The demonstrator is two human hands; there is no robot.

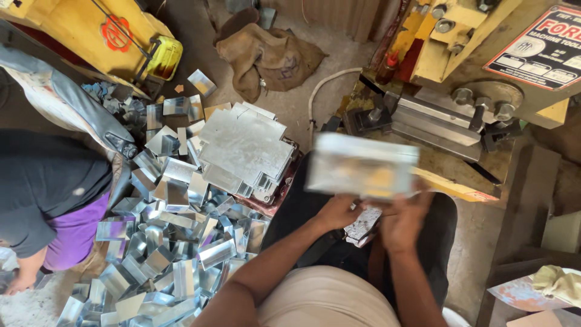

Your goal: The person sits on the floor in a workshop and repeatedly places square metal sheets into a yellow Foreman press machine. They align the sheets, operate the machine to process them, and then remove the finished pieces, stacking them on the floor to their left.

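Holding: both hands gripped one folded sheet-metal piece (362,165), raised in front of the person's lap and blurred by motion.
Left hand (336,212): its grip was clamped on the piece's lower left edge, fingers curled under it.
Right hand (402,221): its grip was closed on the lower right edge, just beside the left hand.
Handling: the piece looked thin, stiff and light, probably slick and sharp along its cut edges; the flat faces or folded rims seemed the safest places to hold it, away from the corners.
Lap: a small speckled metal scrap (362,225) lay between the wrists.
Floor, left: a heap of shiny bent metal boxes (175,254) spread beside the person's leg.
Stack: flat cut metal blanks (245,148) sat piled past the heap, toward the middle of the floor.
Co-worker: a person in a dark top (42,181) sat at the left edge.
Far right: a yellow press machine (478,66) stood behind the held piece.
Far floor: a brown sack (272,57) lay crumpled.
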